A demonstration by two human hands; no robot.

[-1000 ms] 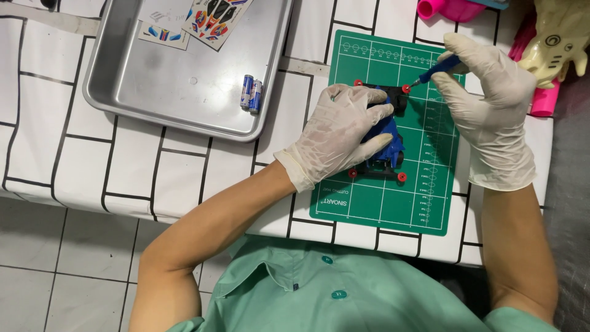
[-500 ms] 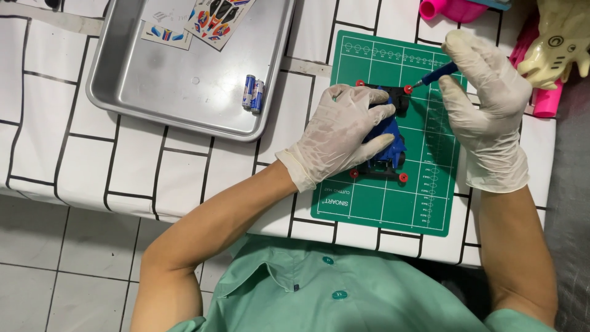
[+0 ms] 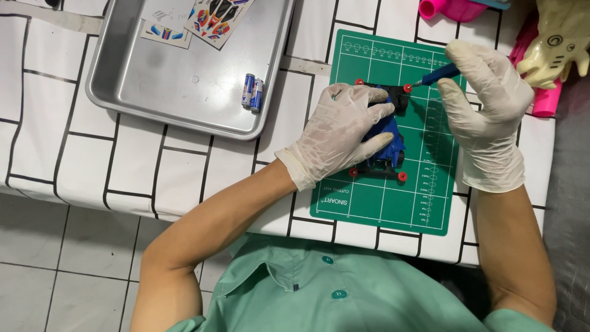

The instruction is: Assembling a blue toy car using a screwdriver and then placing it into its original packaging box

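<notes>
A small blue and black toy car chassis (image 3: 388,136) with red rollers at its corners lies on a green cutting mat (image 3: 424,197). My left hand (image 3: 341,132), in a white glove, presses down on the chassis and covers most of it. My right hand (image 3: 488,114), also gloved, grips a blue-handled screwdriver (image 3: 437,75). Its tip touches the red roller (image 3: 407,88) at the far right corner of the chassis.
A metal tray (image 3: 184,80) at the upper left holds sticker sheets (image 3: 212,15) and two small batteries (image 3: 252,91). Pink items (image 3: 452,8) and a pale yellow toy figure (image 3: 562,37) sit at the upper right. The table has a white cloth with black lines.
My right hand has shifted slightly, keeping the screwdriver tip at the far right roller. My left hand stays on the chassis.
</notes>
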